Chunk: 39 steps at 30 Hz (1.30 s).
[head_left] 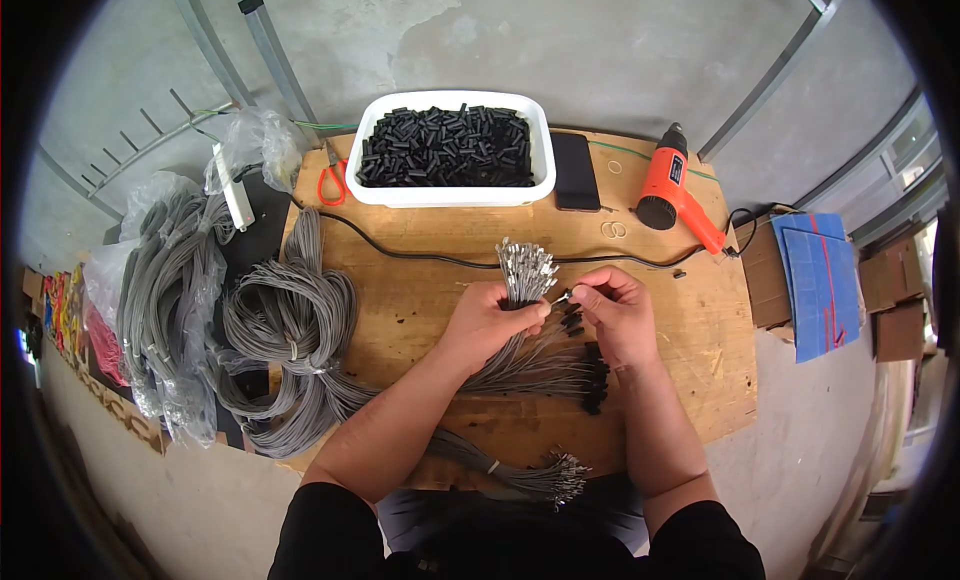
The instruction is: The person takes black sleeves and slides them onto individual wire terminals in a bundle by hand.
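Note:
My left hand (500, 322) is closed around a bundle of grey wires, whose silvery metal terminals (527, 270) point up and fan out above the fist. Just right of it, my right hand (618, 315) pinches a single wire end (563, 297) between thumb and fingertips. Whether a small black sleeve is also in that pinch I cannot make out. Below the hands, wires with black sleeves (594, 378) on their ends lie across the wood. A second bundle with bare metal terminals (567, 475) rests near the table's front edge.
A white tub (455, 196) full of short black sleeves stands at the back, beside a black phone (576, 170). An orange heat gun (672, 195) lies to the right, its black cord (440, 261) crossing the table. Red-handled scissors (333, 183) and coiled grey wires (290, 315) are left.

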Available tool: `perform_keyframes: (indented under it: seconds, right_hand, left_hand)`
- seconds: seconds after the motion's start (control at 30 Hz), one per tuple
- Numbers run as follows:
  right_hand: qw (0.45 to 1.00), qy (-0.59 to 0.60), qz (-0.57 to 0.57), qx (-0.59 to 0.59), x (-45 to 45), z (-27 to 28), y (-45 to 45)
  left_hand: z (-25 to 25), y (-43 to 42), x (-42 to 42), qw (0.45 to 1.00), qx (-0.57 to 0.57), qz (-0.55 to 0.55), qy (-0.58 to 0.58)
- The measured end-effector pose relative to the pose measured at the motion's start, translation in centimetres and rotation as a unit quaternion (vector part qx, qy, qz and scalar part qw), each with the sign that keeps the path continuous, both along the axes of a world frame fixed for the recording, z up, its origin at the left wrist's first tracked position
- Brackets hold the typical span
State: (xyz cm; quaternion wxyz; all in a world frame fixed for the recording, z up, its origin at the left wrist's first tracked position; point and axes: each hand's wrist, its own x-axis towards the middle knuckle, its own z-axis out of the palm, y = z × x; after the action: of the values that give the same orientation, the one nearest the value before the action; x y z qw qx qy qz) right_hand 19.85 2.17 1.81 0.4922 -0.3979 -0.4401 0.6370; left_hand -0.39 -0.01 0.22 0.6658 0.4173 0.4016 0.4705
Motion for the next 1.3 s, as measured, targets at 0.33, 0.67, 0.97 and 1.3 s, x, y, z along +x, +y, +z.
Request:
perform_keyframes:
  seconds: [0.33, 0.67, 0.97, 1.3]
  right_hand:
    - [0.983, 0.127, 0.062, -0.116, 1.1, -0.3, 0.7]
    - [0.973, 0.138, 0.119, -0.144, 1.2, -0.7, 0.7]
    - [0.969, 0.145, 0.125, -0.157, 1.0, -0.6, 0.6]
    - [0.975, 0.114, 0.118, -0.150, 0.6, -0.5, 0.3]
  left_hand:
    - [-0.5, 0.1, -0.1, 1.000, 0.008, 0.006, 0.026]
    - [0.0, 0.1, 0.0, 1.000, 0.011, -0.007, 0.011]
    - [0.1, 0.0, 0.0, 1.000, -0.008, -0.016, -0.012]
    - [0.1, 0.0, 0.0, 0.999, -0.011, -0.028, -0.012]
